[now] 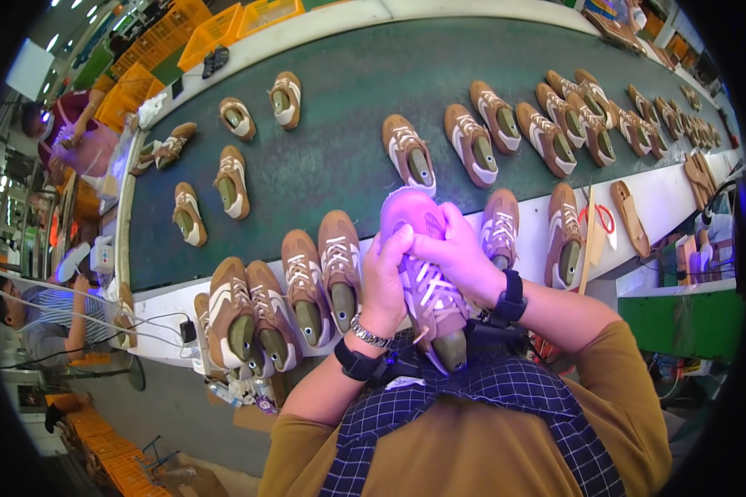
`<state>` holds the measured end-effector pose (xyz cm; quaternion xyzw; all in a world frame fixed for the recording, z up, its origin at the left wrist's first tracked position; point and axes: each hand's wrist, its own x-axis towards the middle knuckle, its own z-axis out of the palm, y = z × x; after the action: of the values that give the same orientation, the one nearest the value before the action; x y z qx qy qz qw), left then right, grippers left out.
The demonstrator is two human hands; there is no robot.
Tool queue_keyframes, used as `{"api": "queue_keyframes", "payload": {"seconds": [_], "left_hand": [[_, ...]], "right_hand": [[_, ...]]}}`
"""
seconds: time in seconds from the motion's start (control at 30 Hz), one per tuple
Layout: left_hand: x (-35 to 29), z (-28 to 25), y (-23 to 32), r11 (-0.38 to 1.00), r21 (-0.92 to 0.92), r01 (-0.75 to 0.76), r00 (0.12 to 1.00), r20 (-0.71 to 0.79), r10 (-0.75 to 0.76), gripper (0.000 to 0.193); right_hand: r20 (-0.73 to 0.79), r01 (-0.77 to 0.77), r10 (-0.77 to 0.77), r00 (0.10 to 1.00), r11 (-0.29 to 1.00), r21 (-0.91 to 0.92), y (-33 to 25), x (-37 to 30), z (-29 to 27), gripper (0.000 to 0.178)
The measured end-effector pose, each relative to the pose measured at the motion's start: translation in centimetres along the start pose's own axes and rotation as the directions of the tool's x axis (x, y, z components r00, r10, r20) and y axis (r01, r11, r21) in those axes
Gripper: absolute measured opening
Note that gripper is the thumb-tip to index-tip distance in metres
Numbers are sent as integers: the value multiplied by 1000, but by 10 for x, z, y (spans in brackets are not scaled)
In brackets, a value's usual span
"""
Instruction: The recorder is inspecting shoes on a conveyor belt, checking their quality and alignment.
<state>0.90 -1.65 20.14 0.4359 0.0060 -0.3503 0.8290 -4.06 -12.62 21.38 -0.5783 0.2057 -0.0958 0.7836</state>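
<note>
A brown sneaker (430, 291) with white laces is held before my body, its toe pointing away from me and lit purple-pink. My left hand (385, 277) grips it on the left side, the thumb lying on the toe. My right hand (466, 257) closes round the right side, its thumb meeting the left one over the toe box. An olive shoe last (450, 349) fills the sneaker's heel opening, close to my checked apron (506, 389). Just left of my left hand another brown sneaker (340, 257) rests on the white ledge; one more sneaker (501, 219) lies beyond my right hand.
A dark green conveyor belt (331, 178) carries many similar sneakers, crowded toward the right. On the white ledge (667, 199) lie tan sole-shaped pieces (630, 217) and red-handled scissors (605, 219). Yellow crates (211, 37) stand far left. Two people (66, 315) (79, 141) work along the left side.
</note>
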Motion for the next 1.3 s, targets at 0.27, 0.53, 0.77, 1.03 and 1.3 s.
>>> {"api": "queue_keyframes", "payload": {"seconds": [0.27, 0.53, 0.77, 1.03, 1.3], "left_hand": [[17, 0, 23, 995, -76, -68, 988, 137, 78, 41], [16, 4, 15, 993, -79, -89, 986, 136, 99, 31], [14, 4, 23, 985, -158, -71, 972, 212, 104, 34], [97, -93, 50, 669, 584, -460, 872, 438, 217, 46], [144, -179, 18, 49, 971, 236, 971, -237, 15, 58]], "right_hand": [[279, -109, -7, 960, 911, 398, -17, 21, -15, 32], [244, -107, 27, 969, 941, 322, -1, 23, -27, 34], [584, -385, 88, 807, 828, 407, 27, 15, -54, 83], [651, -523, 98, 753, 690, 501, 74, 0, -75, 94], [287, -162, 8, 958, 841, 516, 56, -18, -89, 80]]}}
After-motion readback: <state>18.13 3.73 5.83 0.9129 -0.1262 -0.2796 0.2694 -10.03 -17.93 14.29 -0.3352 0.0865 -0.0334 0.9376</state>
